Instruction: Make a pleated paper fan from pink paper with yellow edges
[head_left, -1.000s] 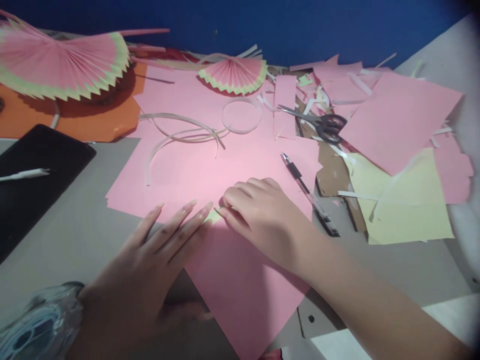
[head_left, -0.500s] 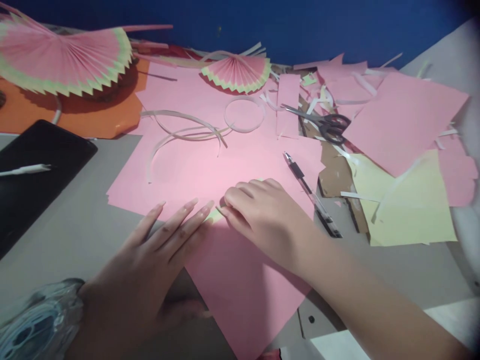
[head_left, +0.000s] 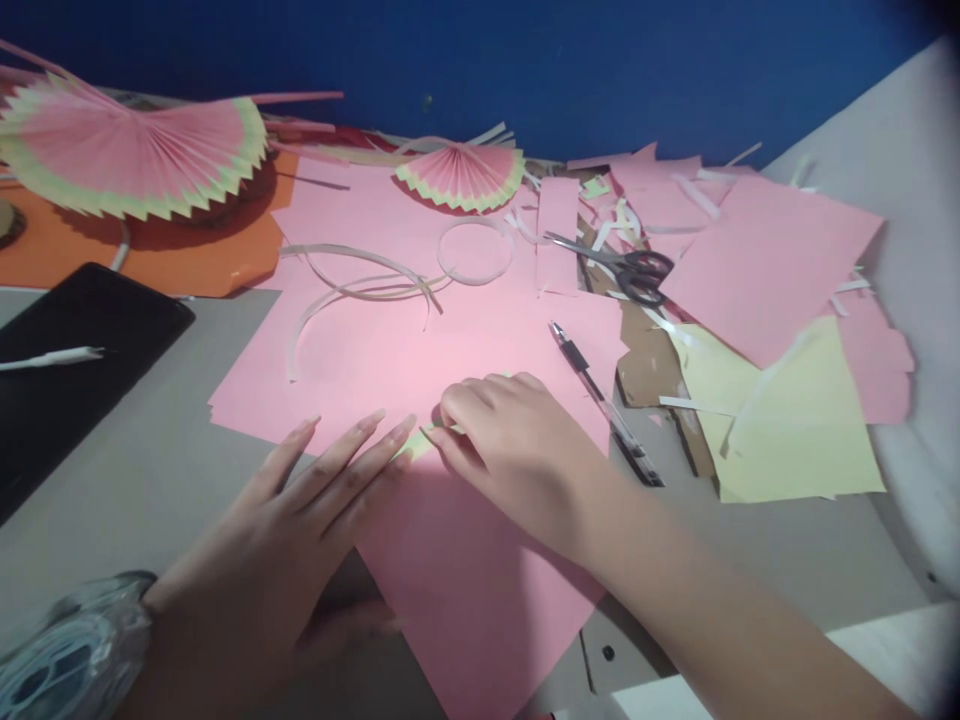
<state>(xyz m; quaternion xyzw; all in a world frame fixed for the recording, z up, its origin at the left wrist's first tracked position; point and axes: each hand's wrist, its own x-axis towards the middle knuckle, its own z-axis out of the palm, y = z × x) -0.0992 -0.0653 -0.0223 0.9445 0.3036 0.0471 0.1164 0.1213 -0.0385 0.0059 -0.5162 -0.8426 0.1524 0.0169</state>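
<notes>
Both hands rest on the pink sheet (head_left: 465, 590) that lies skewed across the grey table (head_left: 135, 470), one corner pointing toward the person. Left hand (head_left: 300, 540) lies flat with its long-nailed fingers stretched out and close together, palm down on the sheet's left edge. This looks like a way of pinning the paper so it cannot slide. Right hand (head_left: 510, 450) is curled, knuckles up, with its fingertips pressed down just beside the left fingertips, where a yellow-green sliver (head_left: 420, 445) shows. The sliver may be the sheet's underside turned up or a separate scrap beneath it; I cannot tell which. Since the right thumb is hidden under the palm, I also cannot tell whether this hand pinches the paper edge or only presses on it. A pen (head_left: 600, 400) lies just beside the right hand, and scissors (head_left: 622, 265) sit farther back among pink offcuts, both within easy reach. Two pleated fans, a large fan (head_left: 135, 150) and a small fan (head_left: 461, 175), rest against the blue wall, clear of the working spot. Curled strips (head_left: 360, 280) and a paper ring (head_left: 475, 252) lie on more pink paper behind the hands. The sheet's near corner runs out of view, and the wristband (head_left: 67, 650) at lower left is blurred.
</notes>
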